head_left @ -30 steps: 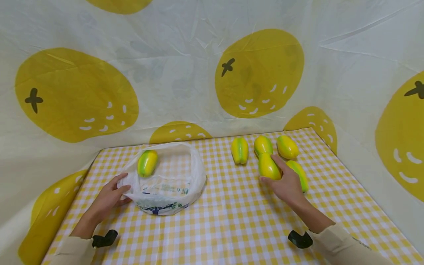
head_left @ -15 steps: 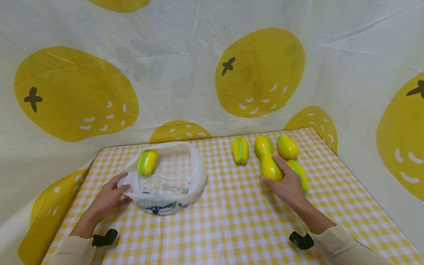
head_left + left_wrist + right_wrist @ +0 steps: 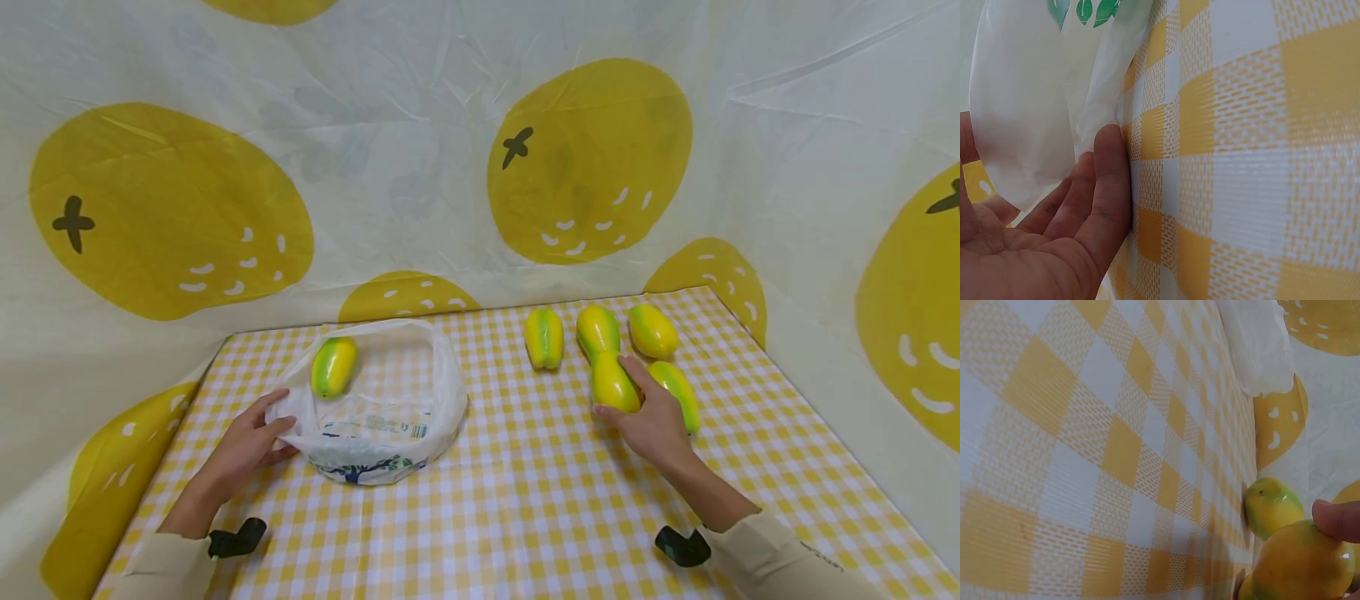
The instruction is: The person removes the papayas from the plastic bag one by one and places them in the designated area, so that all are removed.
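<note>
My left hand (image 3: 243, 446) pinches the left rim of a white plastic bag (image 3: 450, 392), which stands with its mouth wide. In the left wrist view the fingers (image 3: 1107, 169) lie along the outside of the bag. One yellow-green papaya (image 3: 334, 367) is inside the bag, near its left side. On the right, my right hand (image 3: 654, 421) grips a papaya (image 3: 614, 383) between thumb and fingers; this one (image 3: 1304, 562) shows large in the right wrist view. Its narrow end overlaps another papaya (image 3: 597, 329) just behind it.
More papayas lie around the right hand: one to the left (image 3: 543, 337), one at the back right (image 3: 652, 330) and one partly hidden behind the hand (image 3: 677, 396). A yellow-checked tablecloth (image 3: 480, 533) covers the table. Fruit-print curtains (image 3: 405, 192) close off the back and sides.
The right hand, holding the papaya, has shifted very slightly to the right. The left hand and bag have stayed in place.
</note>
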Motion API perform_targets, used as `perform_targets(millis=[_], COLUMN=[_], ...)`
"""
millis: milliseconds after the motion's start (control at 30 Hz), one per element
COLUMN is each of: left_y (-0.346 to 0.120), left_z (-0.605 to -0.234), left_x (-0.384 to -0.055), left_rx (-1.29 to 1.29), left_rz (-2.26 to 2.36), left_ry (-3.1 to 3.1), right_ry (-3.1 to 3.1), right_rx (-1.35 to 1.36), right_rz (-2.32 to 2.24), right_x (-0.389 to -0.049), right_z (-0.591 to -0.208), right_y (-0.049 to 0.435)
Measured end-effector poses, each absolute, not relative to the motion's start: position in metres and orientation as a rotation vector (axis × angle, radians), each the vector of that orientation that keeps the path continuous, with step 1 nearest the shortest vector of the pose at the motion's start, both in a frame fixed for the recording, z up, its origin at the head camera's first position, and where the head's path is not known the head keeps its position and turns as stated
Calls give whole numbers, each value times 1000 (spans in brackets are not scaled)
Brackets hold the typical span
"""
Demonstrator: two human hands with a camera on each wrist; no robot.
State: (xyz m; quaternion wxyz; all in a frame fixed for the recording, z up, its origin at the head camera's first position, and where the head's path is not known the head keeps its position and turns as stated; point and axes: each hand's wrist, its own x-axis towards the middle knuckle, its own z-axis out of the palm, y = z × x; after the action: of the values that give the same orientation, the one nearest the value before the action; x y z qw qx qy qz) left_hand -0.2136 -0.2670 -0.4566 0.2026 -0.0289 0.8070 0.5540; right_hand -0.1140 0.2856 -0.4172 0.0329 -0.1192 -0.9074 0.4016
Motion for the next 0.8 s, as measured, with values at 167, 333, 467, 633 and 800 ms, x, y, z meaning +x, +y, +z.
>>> perform_targets(millis=[167,333,467,633,800], left_y=[-267,-267,-268,-268,-268], left_z=[-456,-456,-456,-457,-457], left_x=[-214,-214,-214,-213,-214], left_rx=[-80,-76,-73,-60,-61], left_rz=[1542,1537,1531,1545,1528], left_ry=[2255,2257,2259,2253,2268], right_ry=[-2792,-2793,-2786,-2780,-2780], right_rx=[-366,-383,-385,-377,-392], right_rz=[1230,1236,1240,1233,1247], right_x=[-114,-114,-114,-116,-115], right_z=[-420,-423,-426,-429,-430], right_y=[286,287,288,290,290])
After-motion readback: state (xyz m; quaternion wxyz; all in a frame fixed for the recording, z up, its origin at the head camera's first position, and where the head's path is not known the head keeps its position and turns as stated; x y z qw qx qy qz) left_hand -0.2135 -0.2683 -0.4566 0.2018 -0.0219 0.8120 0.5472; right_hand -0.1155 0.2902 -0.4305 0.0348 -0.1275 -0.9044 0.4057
